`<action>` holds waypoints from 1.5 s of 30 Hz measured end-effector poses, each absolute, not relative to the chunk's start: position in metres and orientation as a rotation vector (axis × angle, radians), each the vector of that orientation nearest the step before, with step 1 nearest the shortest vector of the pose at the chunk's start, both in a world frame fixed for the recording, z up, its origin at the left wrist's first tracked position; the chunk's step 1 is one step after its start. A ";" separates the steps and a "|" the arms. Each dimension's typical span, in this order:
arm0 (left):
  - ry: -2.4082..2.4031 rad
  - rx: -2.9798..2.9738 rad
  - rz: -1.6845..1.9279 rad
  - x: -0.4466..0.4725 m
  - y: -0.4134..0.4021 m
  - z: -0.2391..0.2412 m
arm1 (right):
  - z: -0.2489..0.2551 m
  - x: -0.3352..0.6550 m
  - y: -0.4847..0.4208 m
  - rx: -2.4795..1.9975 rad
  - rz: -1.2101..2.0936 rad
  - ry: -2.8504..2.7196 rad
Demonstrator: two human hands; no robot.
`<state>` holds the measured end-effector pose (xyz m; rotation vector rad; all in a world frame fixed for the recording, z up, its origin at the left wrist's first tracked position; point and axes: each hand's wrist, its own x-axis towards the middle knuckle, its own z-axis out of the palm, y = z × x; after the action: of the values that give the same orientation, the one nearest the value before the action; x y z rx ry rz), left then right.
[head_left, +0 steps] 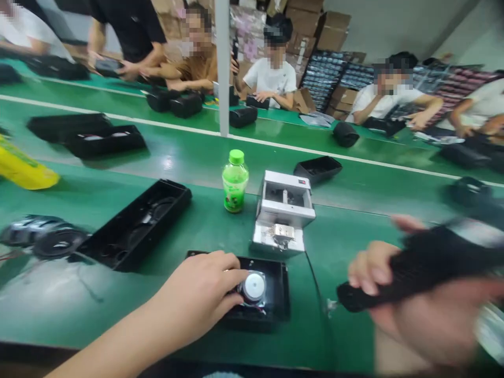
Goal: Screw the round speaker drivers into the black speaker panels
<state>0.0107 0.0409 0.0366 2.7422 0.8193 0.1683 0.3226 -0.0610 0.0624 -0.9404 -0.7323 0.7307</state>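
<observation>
My left hand [200, 294] rests on a black speaker housing [275, 307] lying open at the near edge of the green table, its fingers curled around the round silver-backed speaker driver [254, 287] inside it. My right hand [397, 294], blurred at the lower right, is wrapped round a long black tool handle [417, 268] held above the table. A small grey metal machine [283, 212] stands just behind the housing.
A green-capped drink bottle [235, 181] stands left of the machine. A long empty black housing [136, 226] and loose speaker drivers [51, 241] lie at left. More black housings [88, 135] ride the green conveyor [189, 157]. Several seated people work at the far side.
</observation>
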 end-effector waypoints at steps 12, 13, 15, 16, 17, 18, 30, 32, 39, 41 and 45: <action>0.875 2.595 -0.120 0.036 0.042 0.009 | 0.099 0.258 0.029 -0.815 0.460 -1.045; 0.881 2.577 -0.137 0.038 0.042 0.010 | 0.098 0.255 0.035 -0.819 0.479 -1.059; 0.884 2.547 -0.158 0.040 0.042 0.012 | 0.095 0.251 0.042 -0.849 0.528 -1.066; 0.886 2.537 -0.159 0.040 0.043 0.013 | 0.095 0.248 0.043 -0.869 0.560 -1.070; 0.888 2.528 -0.158 0.041 0.044 0.013 | 0.095 0.246 0.043 -0.880 0.581 -1.076; 0.890 2.520 -0.160 0.041 0.044 0.013 | 0.095 0.245 0.043 -0.893 0.599 -1.081; 0.877 2.602 -0.020 0.035 0.041 0.006 | 0.074 0.263 0.045 -0.815 0.577 -0.977; 0.870 2.600 -0.055 0.035 0.041 0.008 | 0.086 0.263 0.025 -0.814 0.605 -0.943; 0.814 2.617 -0.033 0.039 0.047 0.009 | 0.096 0.255 -0.037 -0.855 0.835 -0.998; 0.802 2.617 0.003 0.039 0.048 0.007 | 0.084 0.247 -0.045 -0.898 0.787 -0.981; 0.796 2.600 0.040 0.040 0.047 0.006 | 0.070 0.234 -0.057 -0.996 0.718 -0.961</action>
<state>0.0396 0.0474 0.0058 2.5996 0.7957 0.0399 0.2341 -0.0572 0.0702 -0.9961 -0.9612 0.7180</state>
